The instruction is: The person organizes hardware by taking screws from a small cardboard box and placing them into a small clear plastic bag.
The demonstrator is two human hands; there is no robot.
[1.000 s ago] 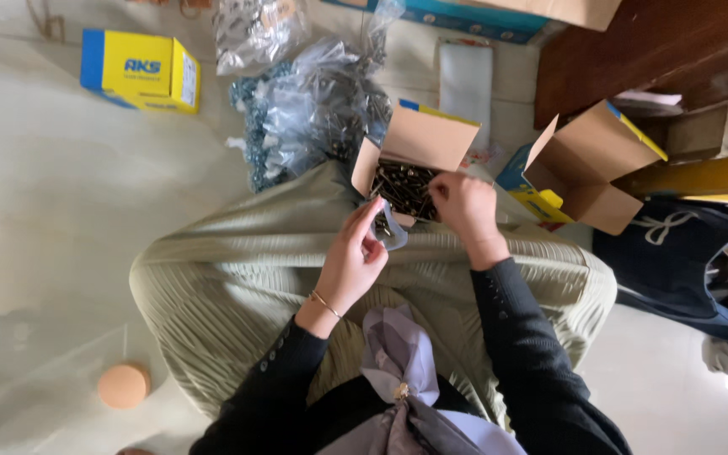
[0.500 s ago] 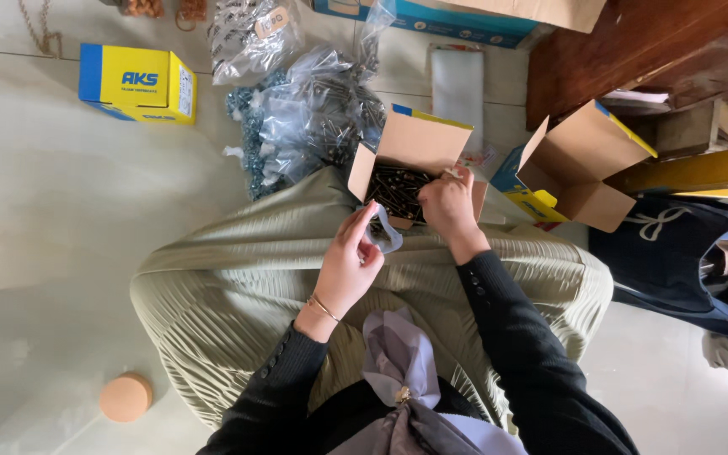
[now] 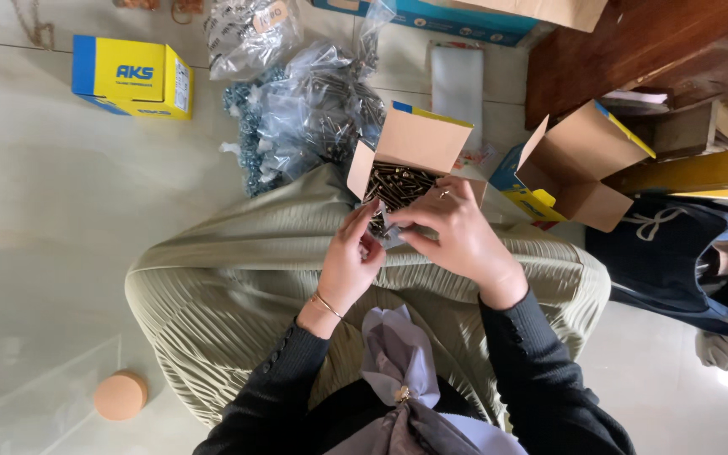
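While the left hand point(image 3: 349, 257) and right hand point(image 3: 457, 236) are pinching a small clear bag point(image 3: 389, 236) between them on the lap, an open box point(image 3: 402, 173) of screws point(image 3: 398, 185) is resting just beyond, touching the fingers. A nudge could be tipping it, judging by its perch on the skirt point(image 3: 238, 278), spilling screws on the floor point(image 3: 35, 211). Boxes: one yellow closed point(image 3: 132, 77), two open point(image 3: 583, 173); one round lid point(image 3: 120, 395).
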